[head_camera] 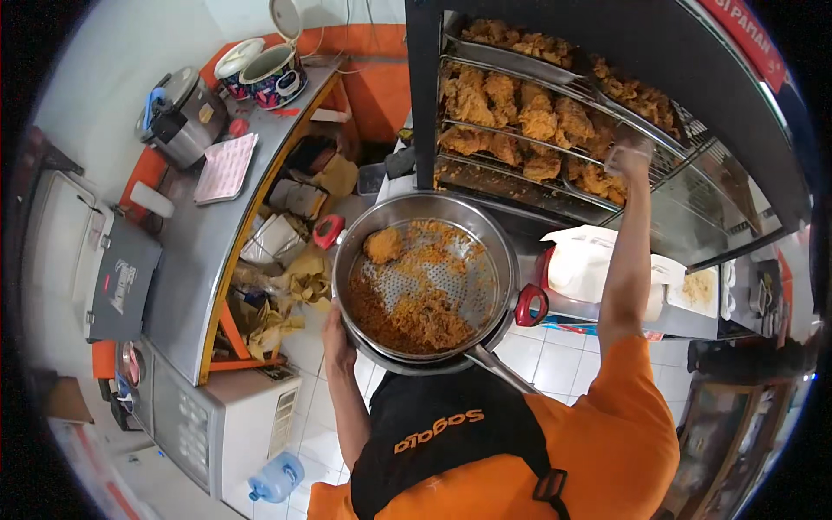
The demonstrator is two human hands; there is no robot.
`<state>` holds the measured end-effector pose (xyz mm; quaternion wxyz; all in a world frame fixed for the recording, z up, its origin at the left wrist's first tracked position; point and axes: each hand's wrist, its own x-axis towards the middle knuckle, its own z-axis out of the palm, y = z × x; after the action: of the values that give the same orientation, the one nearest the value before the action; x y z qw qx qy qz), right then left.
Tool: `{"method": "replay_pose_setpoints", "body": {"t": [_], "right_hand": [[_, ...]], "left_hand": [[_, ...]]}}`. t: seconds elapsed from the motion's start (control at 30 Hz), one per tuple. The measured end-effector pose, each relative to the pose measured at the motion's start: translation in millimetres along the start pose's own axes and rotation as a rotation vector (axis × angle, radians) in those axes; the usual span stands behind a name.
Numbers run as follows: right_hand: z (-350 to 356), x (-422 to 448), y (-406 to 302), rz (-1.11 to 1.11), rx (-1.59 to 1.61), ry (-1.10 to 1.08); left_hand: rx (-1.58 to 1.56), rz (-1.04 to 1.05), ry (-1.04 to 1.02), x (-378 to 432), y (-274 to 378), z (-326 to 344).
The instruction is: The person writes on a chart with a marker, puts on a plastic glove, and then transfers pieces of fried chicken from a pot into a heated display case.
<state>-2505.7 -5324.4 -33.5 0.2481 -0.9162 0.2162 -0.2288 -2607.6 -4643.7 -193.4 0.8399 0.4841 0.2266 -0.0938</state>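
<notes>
My left hand [338, 339] grips the left underside of a stacked metal pan and perforated steamer pot [504, 260], held in front of my apron. Fried crumbs [429, 318] and one round fried piece [383, 246] lie on its perforated base. My right hand [629, 156] is stretched into the black-framed display cabinet, at the right end of the middle rack. It is blurred and seems covered by thin clear plastic; whether it holds anything cannot be told. Fried chicken pieces [538, 117] fill the racks beside it.
A metal-topped counter [195, 260] on the left bears a pressure cooker [188, 117], patterned pots [273, 75] and a paper-lined tray [227, 168]. Crumpled paper and bags lie below. White paper [582, 260] is under my right forearm. A blue water bottle [277, 478] lies on the tiled floor.
</notes>
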Motion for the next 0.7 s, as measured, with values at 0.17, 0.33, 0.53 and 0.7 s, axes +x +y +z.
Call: {"method": "replay_pose_setpoints", "body": {"t": [0.17, 0.33, 0.53, 0.7], "right_hand": [[-5.3, 10.4, 69.4, -0.39, -0.498, 0.664], [-5.3, -106.1, -120.1, -0.13, -0.15, 0.713], [85.5, -187.7, -205.0, -0.741, 0.284, -0.086], [200.0, -198.6, -261.9, -0.953, -0.031, -0.823]], "left_hand": [[0.03, -0.025, -0.035, -2.9, 10.1, 21.7], [0.033, 0.011, -0.001, 4.2, -9.6, -12.6], [0.039, -0.041, -0.006, 1.4, -1.8, -2.1], [0.019, -0.061, -0.043, 7.7, -2.8, -1.1]]}}
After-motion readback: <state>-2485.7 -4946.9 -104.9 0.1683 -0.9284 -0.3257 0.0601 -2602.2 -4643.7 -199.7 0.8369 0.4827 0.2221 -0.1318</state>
